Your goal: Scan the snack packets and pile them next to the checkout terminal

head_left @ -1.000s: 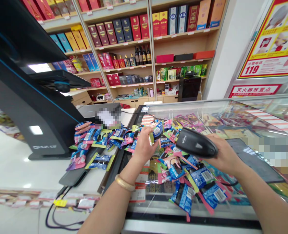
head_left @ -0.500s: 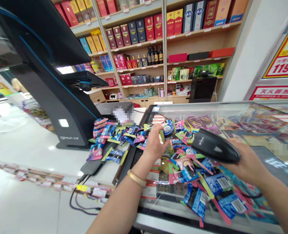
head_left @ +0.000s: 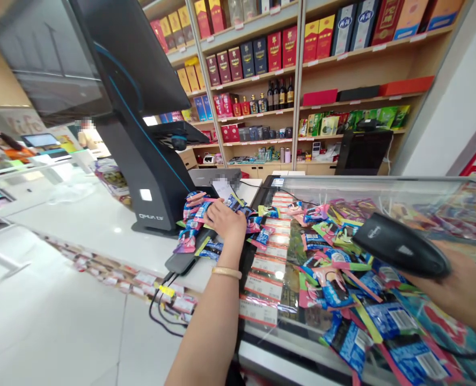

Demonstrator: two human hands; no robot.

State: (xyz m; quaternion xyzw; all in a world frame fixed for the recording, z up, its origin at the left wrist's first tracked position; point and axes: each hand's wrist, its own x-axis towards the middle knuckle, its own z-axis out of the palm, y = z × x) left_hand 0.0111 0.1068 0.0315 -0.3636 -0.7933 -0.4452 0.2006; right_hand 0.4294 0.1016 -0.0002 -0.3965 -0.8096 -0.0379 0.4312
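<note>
My left hand (head_left: 226,221) is over the left pile of small blue, pink and green snack packets (head_left: 187,241), beside the monitor stand. Its fingers curl round a blue snack packet (head_left: 234,202), partly covered by the hand. On the right, my right hand (head_left: 457,284) grips a black barcode scanner (head_left: 401,247), its head tilted toward the left. Beneath the scanner lies a larger heap of similar packets (head_left: 332,284) on the glass counter (head_left: 298,332). A few more packets (head_left: 264,236) lie between the two piles.
A black checkout terminal (head_left: 153,177) stands on the white counter (head_left: 112,220). A dark flat device (head_left: 181,262) with cables lies at the counter edge. Price labels (head_left: 264,284) show along the glass. Shelves (head_left: 257,78) of boxes and bottles stand behind; people are far left.
My left hand has moved left with a packet, from the glass counter to the pile by the terminal. The view has swung left; my right hand still holds the scanner.
</note>
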